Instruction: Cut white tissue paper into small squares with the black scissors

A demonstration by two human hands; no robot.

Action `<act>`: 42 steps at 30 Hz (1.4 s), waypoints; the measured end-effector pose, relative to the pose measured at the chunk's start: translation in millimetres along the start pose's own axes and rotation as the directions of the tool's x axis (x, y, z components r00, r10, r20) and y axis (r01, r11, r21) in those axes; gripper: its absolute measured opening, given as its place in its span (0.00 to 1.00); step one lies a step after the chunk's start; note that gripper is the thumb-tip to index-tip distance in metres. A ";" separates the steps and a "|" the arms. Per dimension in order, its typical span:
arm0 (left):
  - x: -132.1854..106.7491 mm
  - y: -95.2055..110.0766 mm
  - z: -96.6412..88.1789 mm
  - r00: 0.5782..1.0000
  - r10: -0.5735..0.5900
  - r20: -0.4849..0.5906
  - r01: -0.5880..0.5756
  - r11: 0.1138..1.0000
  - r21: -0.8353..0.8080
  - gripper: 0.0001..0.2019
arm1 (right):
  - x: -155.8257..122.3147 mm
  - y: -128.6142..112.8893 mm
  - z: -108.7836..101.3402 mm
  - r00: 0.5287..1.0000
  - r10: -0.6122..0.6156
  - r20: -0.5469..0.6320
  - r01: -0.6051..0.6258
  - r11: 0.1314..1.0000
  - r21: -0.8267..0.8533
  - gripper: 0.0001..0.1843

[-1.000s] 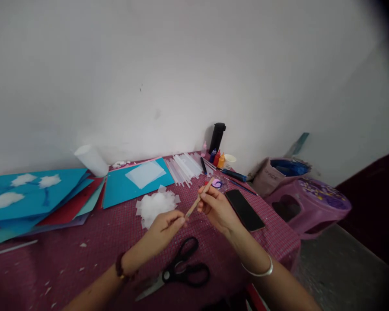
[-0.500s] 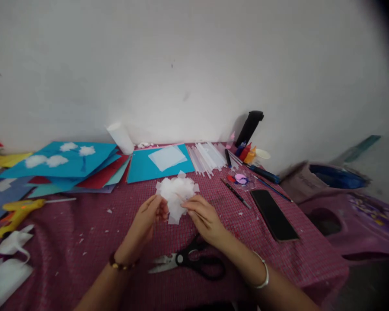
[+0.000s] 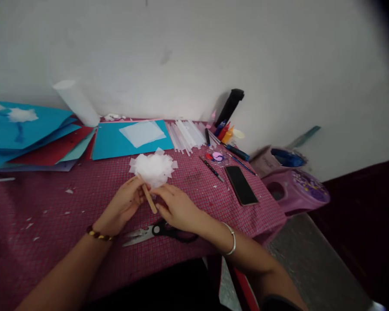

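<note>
A flat wooden craft stick [image 3: 149, 199] is tilted between my two hands. My left hand [image 3: 126, 203] pinches it near its upper end, with the fingers curled. From the other side my right hand [image 3: 179, 208] has its fingertips and thumb at the stick, closed around its lower part. Just beyond the fingers lies a fluffy white piece [image 3: 154, 167] of layered, thin paper-like squares, its near edge hidden by my hands. Black-handled scissors [image 3: 155, 230] lie below my hands, partly covered by the right one.
Blue card [image 3: 108, 140] with white sheets [image 3: 142, 133] lies behind, beside white straws [image 3: 189, 134]. Coloured sheets [image 3: 52, 147] are stacked left, near a white roll [image 3: 78, 103]. A phone [image 3: 241, 185], brush [image 3: 211, 168], paint palette [image 3: 218, 157] and paint bottles [image 3: 227, 134] stand right.
The view has turned, so the table appears farther left and higher. The craft stick now shows broadside between both hands, which have drawn back from the white piece.
</note>
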State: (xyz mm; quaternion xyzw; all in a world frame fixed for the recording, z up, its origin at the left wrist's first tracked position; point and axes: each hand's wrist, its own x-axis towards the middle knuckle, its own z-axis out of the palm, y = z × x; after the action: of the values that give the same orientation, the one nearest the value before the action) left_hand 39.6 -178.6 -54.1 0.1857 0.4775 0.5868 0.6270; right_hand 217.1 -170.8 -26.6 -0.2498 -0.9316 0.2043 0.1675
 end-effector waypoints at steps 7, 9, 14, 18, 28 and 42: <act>3.5 9.9 -6.8 0.998 0.044 0.049 -0.048 0.995 0.086 0.09 | -13.6 12.7 -10.8 0.976 -0.080 0.202 0.106 0.987 -0.119 0.09; 3.8 9.6 -8.8 0.999 0.043 0.033 -0.047 0.990 0.133 0.13 | -11.7 19.0 -12.6 0.960 -0.126 0.251 0.162 0.978 -0.129 0.10; 3.9 19.4 -17.3 0.997 -0.069 -0.023 0.071 0.993 0.097 0.22 | -11.5 28.0 -14.5 0.916 -0.215 0.338 0.271 0.954 -0.126 0.12; 3.9 34.9 -24.7 0.996 -0.086 -0.029 0.085 0.996 -0.026 0.25 | -14.8 29.3 -13.0 0.910 -0.222 0.351 0.281 0.951 -0.126 0.10; 3.0 21.9 -12.8 0.994 0.108 -0.016 -0.106 0.990 0.090 0.15 | -20.7 39.3 -34.4 0.939 0.173 0.298 -0.325 0.731 0.600 0.13; -32.4 30.2 30.3 0.986 0.155 0.062 -0.165 0.965 0.205 0.17 | 11.1 47.0 -44.0 0.958 0.177 -0.225 -0.072 0.910 0.408 0.23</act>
State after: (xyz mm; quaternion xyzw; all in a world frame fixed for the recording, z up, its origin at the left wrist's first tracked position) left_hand 52.1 -190.9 -3.4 0.3019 0.5057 0.5776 0.5653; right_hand 244.9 -114.6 -8.2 -0.2944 -0.8233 0.3646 0.3203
